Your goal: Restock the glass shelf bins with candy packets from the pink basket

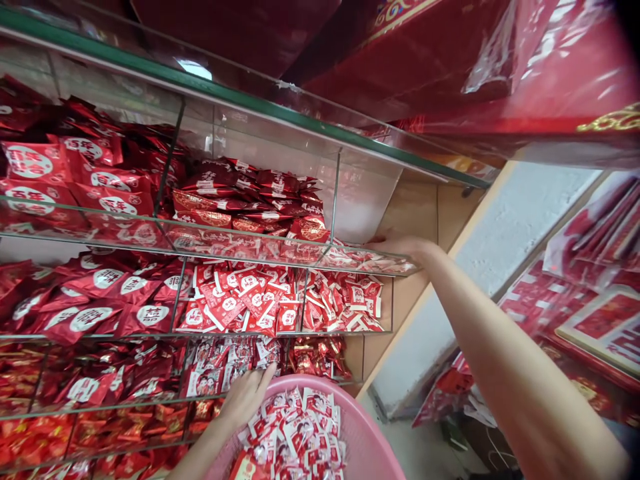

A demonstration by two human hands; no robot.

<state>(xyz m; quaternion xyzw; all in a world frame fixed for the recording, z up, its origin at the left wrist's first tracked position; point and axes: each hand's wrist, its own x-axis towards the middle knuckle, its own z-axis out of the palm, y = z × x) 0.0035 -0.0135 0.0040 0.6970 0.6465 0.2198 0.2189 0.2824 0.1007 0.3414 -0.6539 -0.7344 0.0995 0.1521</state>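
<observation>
A pink plastic basket (373,433), filled with small red-and-white candy packets (305,433), is at the bottom centre. My left hand (247,395) grips its far left rim. Higher up, my right hand (400,244) reaches over the glass front of a shelf into the compartment at its right end. White-and-red packets (350,257) show through the glass beneath that hand. Its fingers are mostly hidden, so whether they hold anything does not show.
Glass dividers split the shelves into compartments. Dark red packets (250,193) lie to the left of my right hand, with red-and-white packets (245,297) below. Large red boxes (450,73) rest above. Wrapped red goods (595,307) hang or stand at the right.
</observation>
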